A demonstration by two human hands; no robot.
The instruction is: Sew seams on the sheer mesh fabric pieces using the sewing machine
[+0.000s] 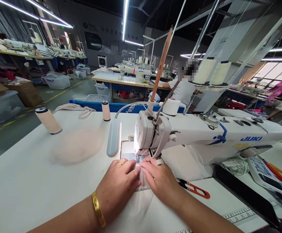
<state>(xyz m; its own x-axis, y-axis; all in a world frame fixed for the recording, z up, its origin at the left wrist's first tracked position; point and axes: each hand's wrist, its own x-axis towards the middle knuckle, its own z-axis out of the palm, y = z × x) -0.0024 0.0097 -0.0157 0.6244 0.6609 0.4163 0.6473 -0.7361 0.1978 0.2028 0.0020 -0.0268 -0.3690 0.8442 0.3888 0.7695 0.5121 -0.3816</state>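
A white sewing machine (pixel 187 127) stands on the table, its lit needle area just beyond my fingertips. Pale sheer fabric (pixel 144 205) runs under the presser foot and hangs toward me. My left hand (pixel 119 179), with a ring and a gold bangle, pinches the fabric left of the needle. From the other side my right hand (pixel 159 178) grips it with thumb and fingers, the two thumbs almost touching. The needle tip and the seam are partly hidden by my fingers. Orange-handled thread snips (pixel 198 190) lie beside my right wrist.
Two peach thread cones (pixel 49 121) (pixel 106 111), a grey lamp (pixel 113 137) and a sheer fabric piece (pixel 79 145) are on the left. A black tray (pixel 245 194), a white power strip (pixel 264 174) and a ruler (pixel 243 215) lie right. A person (pixel 182 87) sits beyond the machine.
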